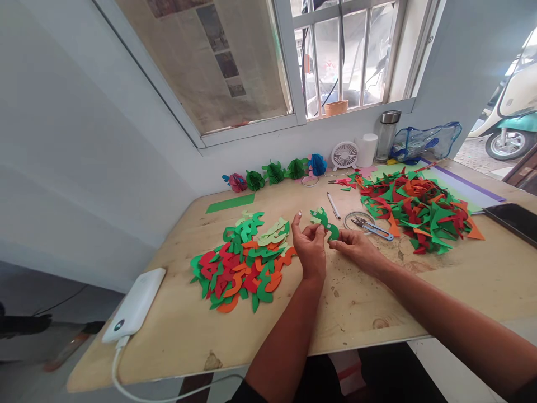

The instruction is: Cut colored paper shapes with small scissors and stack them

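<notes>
Above the table, a green curvy paper cutout (331, 230) with small pale squares on it is held between both hands. My left hand (309, 246) pinches its left part, thumb on top, with the index finger raised and a small white bit at that fingertip. The fingers of my right hand (356, 249) close on the cutout's lower right end. A lighter green piece shows behind it. To the left lies a pile of red, orange and green curvy cutouts (239, 268). Blue-handled thread snips (373, 228) lie beside a tape roll (356, 220), just beyond my right hand.
Paper scraps (419, 207) are heaped at the right, near a black phone (514, 221). A white pen (334, 205) lies behind my hands. Several folded paper figures (274, 172), a small fan (344, 155) and a glass bottle (386, 137) line the wall. A power bank (134, 305) sits at the left edge.
</notes>
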`<move>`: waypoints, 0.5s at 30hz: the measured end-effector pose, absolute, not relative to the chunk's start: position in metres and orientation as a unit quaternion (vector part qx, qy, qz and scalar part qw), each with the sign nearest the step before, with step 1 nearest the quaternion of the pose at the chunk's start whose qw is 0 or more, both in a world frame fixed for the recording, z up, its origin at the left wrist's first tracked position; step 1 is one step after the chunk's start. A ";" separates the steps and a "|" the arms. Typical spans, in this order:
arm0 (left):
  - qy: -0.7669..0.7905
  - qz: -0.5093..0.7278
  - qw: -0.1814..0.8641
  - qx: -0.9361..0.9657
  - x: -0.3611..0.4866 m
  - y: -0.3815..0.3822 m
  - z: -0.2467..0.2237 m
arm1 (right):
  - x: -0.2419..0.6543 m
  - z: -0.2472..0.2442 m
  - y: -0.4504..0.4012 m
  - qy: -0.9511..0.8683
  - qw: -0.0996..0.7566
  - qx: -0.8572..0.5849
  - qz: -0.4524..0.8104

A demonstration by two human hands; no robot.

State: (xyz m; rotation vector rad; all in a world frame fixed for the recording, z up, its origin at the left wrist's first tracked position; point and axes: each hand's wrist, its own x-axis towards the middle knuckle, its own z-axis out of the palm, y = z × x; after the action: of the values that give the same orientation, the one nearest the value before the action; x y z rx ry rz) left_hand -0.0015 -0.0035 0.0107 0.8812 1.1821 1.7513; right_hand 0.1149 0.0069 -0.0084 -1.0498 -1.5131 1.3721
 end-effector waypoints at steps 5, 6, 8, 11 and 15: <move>0.487 0.671 0.380 0.409 -0.002 -0.004 0.008 | 0.118 0.001 0.006 -0.591 0.437 -0.418 0.534; 0.489 0.662 0.380 0.423 -0.002 -0.004 0.007 | 0.119 0.003 0.007 -0.582 0.444 -0.424 0.533; 0.493 0.640 0.380 0.450 -0.001 -0.005 0.006 | 0.121 0.003 0.008 -0.566 0.452 -0.437 0.533; 0.503 0.616 0.366 0.483 0.000 -0.007 0.005 | 0.122 0.001 0.010 -0.562 0.456 -0.447 0.526; 0.507 0.608 0.359 0.494 0.001 -0.009 0.004 | 0.122 -0.004 0.014 -0.569 0.453 -0.457 0.512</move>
State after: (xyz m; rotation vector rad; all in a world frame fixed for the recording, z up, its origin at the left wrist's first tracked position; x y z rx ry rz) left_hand 0.0012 -0.0086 0.0042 1.2743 1.3078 1.5677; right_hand 0.1221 0.0142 -0.0042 -1.1299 -1.4043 1.2655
